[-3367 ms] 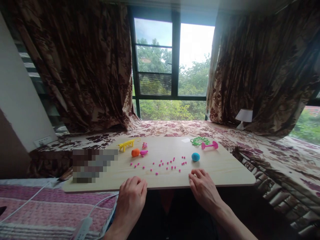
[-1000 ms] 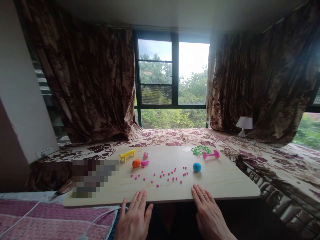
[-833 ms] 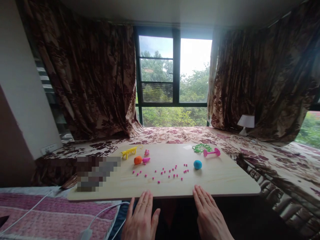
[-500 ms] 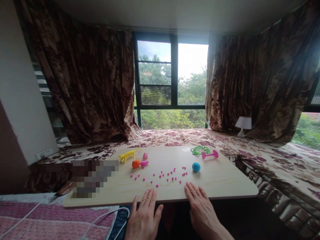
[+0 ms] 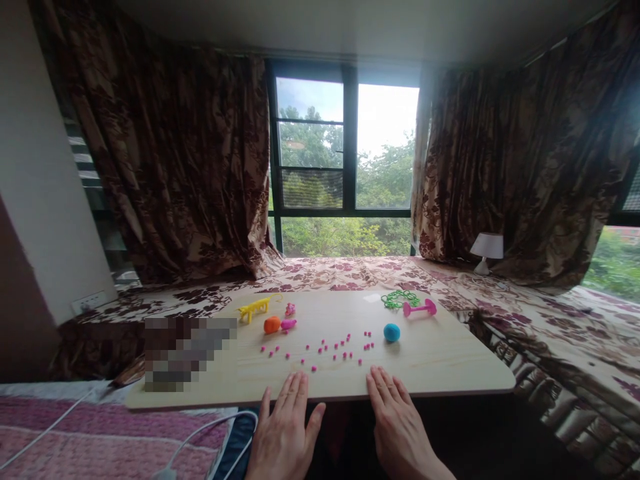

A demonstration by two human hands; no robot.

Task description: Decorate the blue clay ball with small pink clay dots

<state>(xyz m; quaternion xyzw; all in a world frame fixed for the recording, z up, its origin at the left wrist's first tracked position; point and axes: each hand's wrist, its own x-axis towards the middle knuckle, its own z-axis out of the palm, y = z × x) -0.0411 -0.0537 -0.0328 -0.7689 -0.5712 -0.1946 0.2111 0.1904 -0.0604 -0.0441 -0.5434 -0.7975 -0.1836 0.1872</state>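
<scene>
Pink pieces point(image 5: 314, 369) lay scattered left of the blue ball point(image 5: 391, 333). Nearer than the ball, the left hand point(image 5: 285, 427) and right hand point(image 5: 399, 417) lay open and empty across the edge of the surface point(image 5: 450, 367); a jolt there might have scattered pieces.

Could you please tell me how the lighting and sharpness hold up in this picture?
Head view: the window is brightest, washed out at upper right; head view: the curtains fall dark; head view: a pixelated patch hides part of the table; head view: the left hand and right hand look clear, the pink bits too small for detail.
</scene>
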